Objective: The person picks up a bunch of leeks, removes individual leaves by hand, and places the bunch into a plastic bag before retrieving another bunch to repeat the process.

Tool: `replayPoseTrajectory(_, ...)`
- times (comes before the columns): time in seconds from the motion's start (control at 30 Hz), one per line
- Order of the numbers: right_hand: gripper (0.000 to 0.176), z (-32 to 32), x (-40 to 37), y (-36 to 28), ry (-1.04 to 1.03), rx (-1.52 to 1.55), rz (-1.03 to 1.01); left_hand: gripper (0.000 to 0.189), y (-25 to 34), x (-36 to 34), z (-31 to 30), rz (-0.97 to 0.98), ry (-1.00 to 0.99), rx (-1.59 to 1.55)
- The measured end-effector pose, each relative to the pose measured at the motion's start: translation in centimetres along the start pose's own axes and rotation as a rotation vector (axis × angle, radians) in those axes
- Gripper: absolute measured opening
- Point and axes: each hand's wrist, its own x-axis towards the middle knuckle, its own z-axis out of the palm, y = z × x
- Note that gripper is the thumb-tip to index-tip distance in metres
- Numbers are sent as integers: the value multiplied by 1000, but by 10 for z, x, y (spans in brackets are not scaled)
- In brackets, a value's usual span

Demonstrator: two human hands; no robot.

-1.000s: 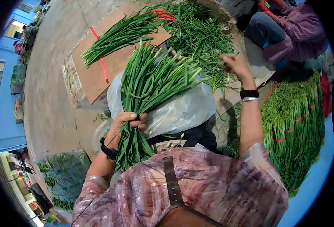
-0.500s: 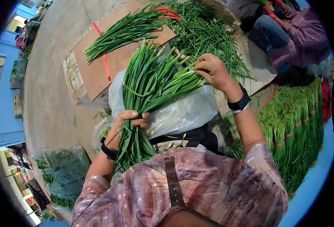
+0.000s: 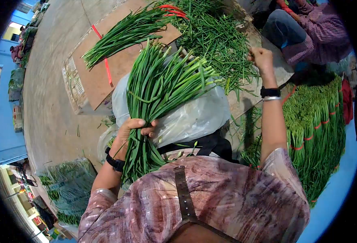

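Support the long, green-leaved bunch (image 3: 156, 87) above the translucent white plastic sheet (image 3: 186, 124), left hand (image 3: 130, 128) closed snugly round its waist—right hand (image 3: 262, 60) curled, contents indiscernible—so the pale stalk ends (image 3: 198, 67) fan apart.

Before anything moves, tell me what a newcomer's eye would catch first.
Probably the broad fan of long green stalks gripped in the left hand, at the centre over crumpled whitish plastic. Next, the red-banded leafy green bundles, packed together at the right.
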Motion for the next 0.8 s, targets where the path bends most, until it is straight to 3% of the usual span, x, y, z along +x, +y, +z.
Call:
replayPoseTrajectory(0.03,32,8,8,18,79,-355,-14,55,1,0,1,0,0,2)
replayPoseTrajectory(0.13,41,27,-25,-2,252,-481,-185,55,-1,1,-4,-35,-18,-72)
replayPoseTrajectory(0.2,54,32,-48,-50,-88,171,-93,55,-1,2,-3,-25,-8,-37)
replayPoseTrajectory(0.23,55,30,-66,-82,-225,287,-85,55,0,3,-2,-20,-8,-17)
replayPoseTrajectory(0.37,43,58,-106,-127,-94,-89,-460,53,0,4,-5,-5,21,29)
replayPoseTrajectory(0.47,24,95,-84,-95,68,109,-658,49,0,3,-2,4,49,54)
replayPoseTrajectory(0.57,17,74,-68,-94,-217,282,-484,45,-3,1,-6,-16,38,29)
replayPoseTrajectory(0.6,20,79,-57,-80,-235,482,-333,44,-2,2,-4,8,35,54)
replayPoseTrajectory(0.63,25,62,-55,-88,-296,637,3,43,-2,4,-2,33,31,79)
replayPoseTrajectory(0.7,34,58,-24,-42,-264,1042,308,44,0,5,-2,30,13,97)
replayPoseTrajectory(0.8,48,48,-8,-10,-62,-279,111,46,0,5,-2,13,-13,69)
